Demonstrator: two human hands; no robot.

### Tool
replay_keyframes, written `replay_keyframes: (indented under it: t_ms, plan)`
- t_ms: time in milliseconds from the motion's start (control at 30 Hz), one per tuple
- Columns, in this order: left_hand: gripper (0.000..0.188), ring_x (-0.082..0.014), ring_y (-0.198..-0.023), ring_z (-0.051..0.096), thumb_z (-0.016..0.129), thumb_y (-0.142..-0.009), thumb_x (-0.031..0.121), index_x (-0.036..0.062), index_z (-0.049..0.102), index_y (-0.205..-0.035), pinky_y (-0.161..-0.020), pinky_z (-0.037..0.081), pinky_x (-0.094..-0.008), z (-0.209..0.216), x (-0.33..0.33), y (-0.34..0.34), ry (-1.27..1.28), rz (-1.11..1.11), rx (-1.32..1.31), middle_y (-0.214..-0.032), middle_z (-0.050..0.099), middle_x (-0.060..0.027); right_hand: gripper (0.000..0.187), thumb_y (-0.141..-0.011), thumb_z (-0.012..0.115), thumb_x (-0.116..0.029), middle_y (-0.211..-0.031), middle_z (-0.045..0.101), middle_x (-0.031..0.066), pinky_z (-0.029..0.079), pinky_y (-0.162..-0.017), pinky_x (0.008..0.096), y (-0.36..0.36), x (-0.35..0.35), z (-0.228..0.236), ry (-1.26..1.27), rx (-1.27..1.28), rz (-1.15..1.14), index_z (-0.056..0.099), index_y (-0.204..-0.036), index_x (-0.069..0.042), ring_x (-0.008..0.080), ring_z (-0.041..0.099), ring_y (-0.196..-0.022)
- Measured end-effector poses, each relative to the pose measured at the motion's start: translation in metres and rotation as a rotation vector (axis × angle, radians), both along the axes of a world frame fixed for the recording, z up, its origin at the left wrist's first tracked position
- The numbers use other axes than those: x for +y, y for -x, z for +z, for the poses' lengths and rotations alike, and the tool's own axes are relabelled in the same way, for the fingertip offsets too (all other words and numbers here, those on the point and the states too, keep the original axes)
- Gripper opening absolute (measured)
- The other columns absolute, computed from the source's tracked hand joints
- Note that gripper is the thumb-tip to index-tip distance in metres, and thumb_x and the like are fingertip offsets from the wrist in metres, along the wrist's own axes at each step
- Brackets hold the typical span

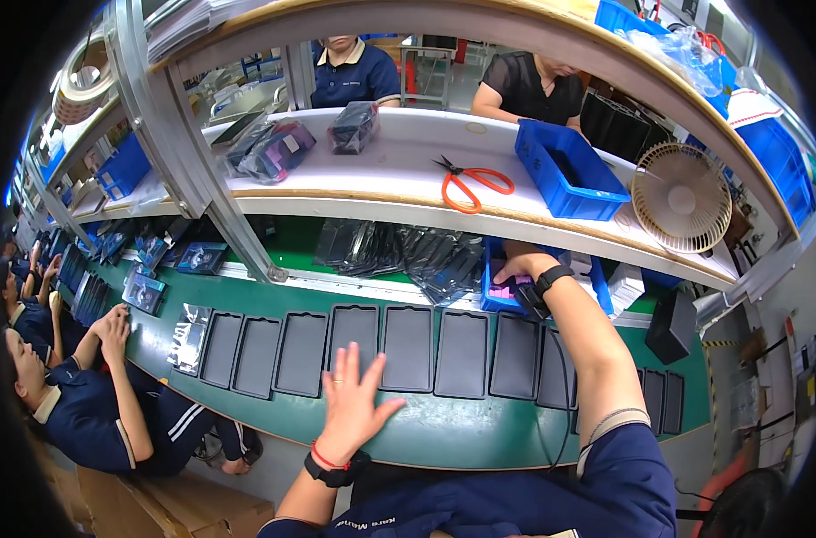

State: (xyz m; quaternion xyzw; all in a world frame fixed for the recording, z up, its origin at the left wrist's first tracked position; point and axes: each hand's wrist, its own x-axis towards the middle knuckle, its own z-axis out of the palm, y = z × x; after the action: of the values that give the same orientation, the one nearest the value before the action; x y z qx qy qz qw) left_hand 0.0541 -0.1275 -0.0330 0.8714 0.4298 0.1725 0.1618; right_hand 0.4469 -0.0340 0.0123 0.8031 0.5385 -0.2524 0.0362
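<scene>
A row of shallow black rectangular trays lies along the green bench. My left hand is over the middle trays, fingers spread and holding nothing; whether it touches a tray is unclear. Under the shelf, my right hand reaches into a blue bin that holds pink pieces. Its fingers are bent down among them and partly hidden, so a grip does not show. Below that wrist is a black object; a thin dark cord hangs near the forearm.
Flat dark packets in clear bags are piled behind the trays. On the white shelf are red-handled scissors, another blue bin and a round fan. A co-worker sits at left; two people are beyond the shelf.
</scene>
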Motion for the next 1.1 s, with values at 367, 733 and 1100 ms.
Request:
replay_keyframes:
  t_ms: [367,733,1100]
  plan:
    - [0.091,-0.0448,-0.136,0.015,0.058,-0.072,0.065,0.0097,0.033,-0.140,-0.099,0.007,-0.0709,-0.003,0.024,0.035,0.226,0.360,0.254,-0.144,0.020,-0.0291,0.052,-0.070,0.075,-0.013,-0.111,0.061,0.0151,0.045,-0.086,0.0327,-0.010,-0.016,-0.002,-0.313,0.204,0.084,0.056,-0.116,0.000,0.0271,0.059,-0.099]
    - [0.054,-0.0363,-0.122,0.041,0.070,-0.078,0.032,0.0036,0.053,-0.121,-0.099,0.031,-0.0530,0.006,0.011,0.007,0.012,0.164,-0.376,-0.129,0.045,-0.0228,0.025,-0.079,0.066,-0.003,-0.085,0.065,0.0057,0.049,-0.068,0.0304,-0.075,-0.055,-0.016,-0.908,1.110,-0.475,0.063,-0.104,-0.002,0.0182,0.060,-0.075]
    - [0.059,-0.0392,-0.114,0.051,0.044,-0.093,0.045,0.0062,0.033,-0.137,-0.093,0.044,-0.0503,-0.006,0.022,-0.016,1.797,-0.530,-1.507,-0.132,0.043,-0.0252,0.034,-0.075,0.070,-0.004,-0.086,0.065,0.0035,0.047,-0.075,0.0250,0.203,-0.053,0.034,-0.325,1.129,0.331,0.064,-0.108,-0.002,0.0103,0.058,-0.083]
